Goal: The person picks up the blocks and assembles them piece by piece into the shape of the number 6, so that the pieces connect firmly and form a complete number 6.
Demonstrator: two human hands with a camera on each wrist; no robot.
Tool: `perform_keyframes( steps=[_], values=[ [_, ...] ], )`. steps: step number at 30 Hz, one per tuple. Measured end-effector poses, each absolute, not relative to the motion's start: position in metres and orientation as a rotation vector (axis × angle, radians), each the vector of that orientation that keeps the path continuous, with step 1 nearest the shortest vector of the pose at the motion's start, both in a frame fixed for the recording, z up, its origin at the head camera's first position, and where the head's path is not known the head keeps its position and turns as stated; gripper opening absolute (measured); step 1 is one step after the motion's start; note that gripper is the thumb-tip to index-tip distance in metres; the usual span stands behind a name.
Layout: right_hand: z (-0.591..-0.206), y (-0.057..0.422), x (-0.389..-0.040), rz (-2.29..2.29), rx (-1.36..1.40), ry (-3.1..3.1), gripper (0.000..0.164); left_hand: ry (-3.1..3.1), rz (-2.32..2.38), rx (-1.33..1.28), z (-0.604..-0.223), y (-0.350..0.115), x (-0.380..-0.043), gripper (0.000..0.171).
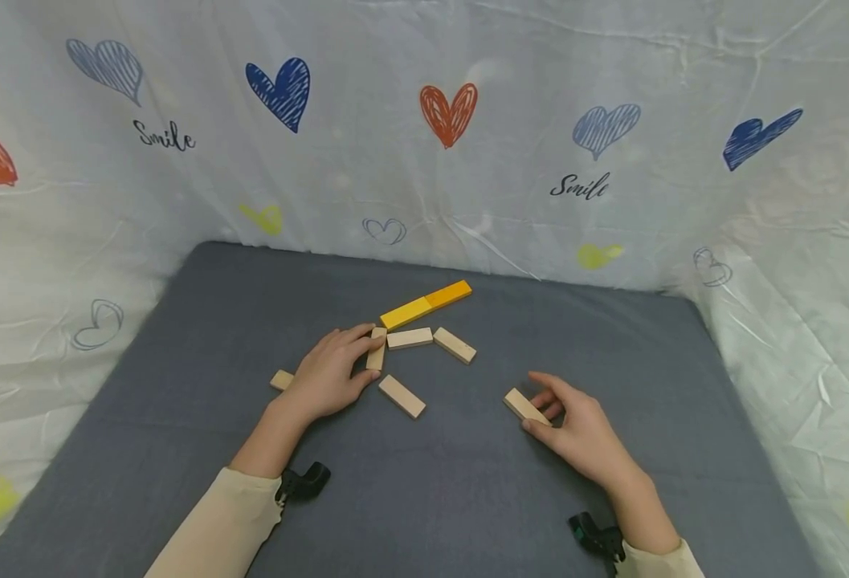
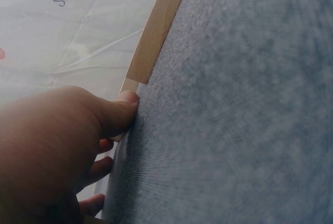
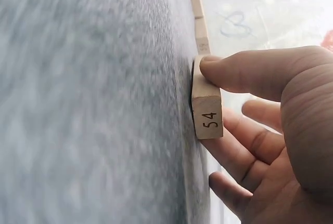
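Note:
My left hand [image 1: 328,373] grips a plain wooden block [image 1: 376,351] at the left end of a short row, thumb at its near end and fingertips over its far part. In the left wrist view, the thumb presses that block, and a loose wooden block [image 2: 158,29] lies beyond it. On the right, my right hand [image 1: 576,425] pinches another wooden block [image 1: 525,407] between thumb and fingers, low over the grey cloth. The number 54 shows on this block's end [image 3: 209,119] in the right wrist view.
Two wooden blocks, one [image 1: 410,339] level and one [image 1: 455,345] slanted, continue the row. Behind them a yellow block [image 1: 406,313] and an orange block [image 1: 449,295] lie end to end. Another block [image 1: 402,396] lies in front; one [image 1: 281,380] is partly hidden behind my left hand.

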State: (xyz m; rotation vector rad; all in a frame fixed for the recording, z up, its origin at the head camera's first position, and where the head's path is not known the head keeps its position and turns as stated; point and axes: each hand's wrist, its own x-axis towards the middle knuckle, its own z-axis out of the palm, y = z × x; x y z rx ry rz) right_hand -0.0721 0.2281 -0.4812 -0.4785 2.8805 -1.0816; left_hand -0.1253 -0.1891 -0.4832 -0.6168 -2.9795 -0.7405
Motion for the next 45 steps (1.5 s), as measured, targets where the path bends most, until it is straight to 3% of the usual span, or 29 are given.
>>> perform_keyframes(
  steps=[20,45],
  values=[
    [-0.478,0.198,-0.085,-1.1,-0.379,2.911,0.08,-2.99,-0.734,-0.605,-0.482,-0.188,-0.127,0.062],
    [-0.477,0.165,-0.098,-1.152,-0.249,2.936,0.076,-2.985,-0.735,-0.617,-0.483,-0.189,-0.127,0.061]
  ],
)
